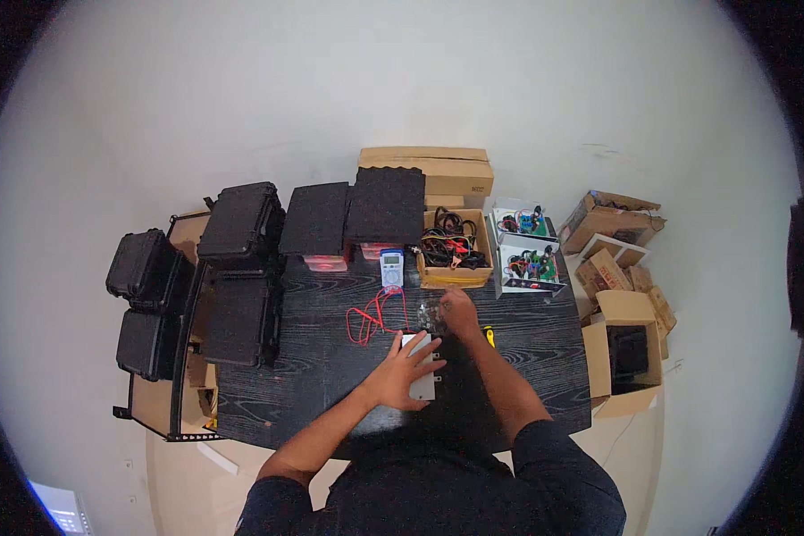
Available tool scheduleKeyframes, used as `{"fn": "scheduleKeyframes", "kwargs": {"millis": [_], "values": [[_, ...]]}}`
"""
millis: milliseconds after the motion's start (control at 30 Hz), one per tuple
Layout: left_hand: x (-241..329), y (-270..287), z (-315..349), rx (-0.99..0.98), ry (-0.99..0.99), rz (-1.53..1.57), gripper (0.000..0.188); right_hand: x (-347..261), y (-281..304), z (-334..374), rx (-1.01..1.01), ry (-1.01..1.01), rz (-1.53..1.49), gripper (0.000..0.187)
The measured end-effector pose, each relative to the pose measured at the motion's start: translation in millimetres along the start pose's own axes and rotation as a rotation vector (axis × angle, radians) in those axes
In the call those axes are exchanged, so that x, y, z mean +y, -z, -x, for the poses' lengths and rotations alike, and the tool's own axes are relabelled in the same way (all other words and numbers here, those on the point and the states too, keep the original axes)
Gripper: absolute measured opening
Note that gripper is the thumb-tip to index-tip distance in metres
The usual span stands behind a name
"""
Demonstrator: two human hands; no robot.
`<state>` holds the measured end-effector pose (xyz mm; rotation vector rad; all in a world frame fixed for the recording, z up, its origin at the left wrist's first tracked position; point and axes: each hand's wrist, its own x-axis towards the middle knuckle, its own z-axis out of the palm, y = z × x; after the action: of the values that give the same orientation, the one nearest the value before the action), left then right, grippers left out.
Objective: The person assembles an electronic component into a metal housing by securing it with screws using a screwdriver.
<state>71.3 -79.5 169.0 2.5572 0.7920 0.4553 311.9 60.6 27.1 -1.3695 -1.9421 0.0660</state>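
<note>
My left hand [395, 375] lies with spread fingers across a flat light-grey metal panel [422, 389] near the table's front edge. Small tabs stick out along the panel's right side. Beyond it, my right hand [458, 314] has its fingers curled together beside a patch of small shiny pieces, perhaps in a clear bag [428, 316]. What those fingers hold, if anything, is hidden. A blue and white multimeter [391, 270] lies farther back, its red test leads [363, 327] looped on the table. A yellow-handled tool [489, 337] rests right of my right forearm.
A cardboard box of cables [456, 279] stands at the back of the dark table [313, 393]. Two white open housings with circuit boards [529, 263] are to its right. Black cases [239, 317] line the left. An open carton [625, 308] stands beyond the right edge.
</note>
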Motion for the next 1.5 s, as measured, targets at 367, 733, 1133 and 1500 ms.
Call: {"fn": "scheduleKeyframes", "kwargs": {"millis": [367, 733, 1133, 1500], "values": [[-20.8, -3.0, 14.3, 0.021, -0.139, -0.03, 0.084, -142.5, 137.2, 86.8, -0.247, -0.432, -0.735, 0.016], [-19.7, -17.2, 3.5, 0.013, -0.151, -0.06, 0.076, -175.5, 147.2, 108.2, -0.359, 0.082, -0.361, 0.013], [-18.6, -23.7, 4.5, 0.07, -0.171, -0.065, 0.073, -179.2, 151.2, 112.4, -0.295, 0.171, -0.245, 0.015], [-17.9, -27.5, 1.3, 0.088, -0.184, -0.045, 0.068, -175.4, 156.7, 110.9, -0.361, 0.124, -0.319, 0.012]]}}
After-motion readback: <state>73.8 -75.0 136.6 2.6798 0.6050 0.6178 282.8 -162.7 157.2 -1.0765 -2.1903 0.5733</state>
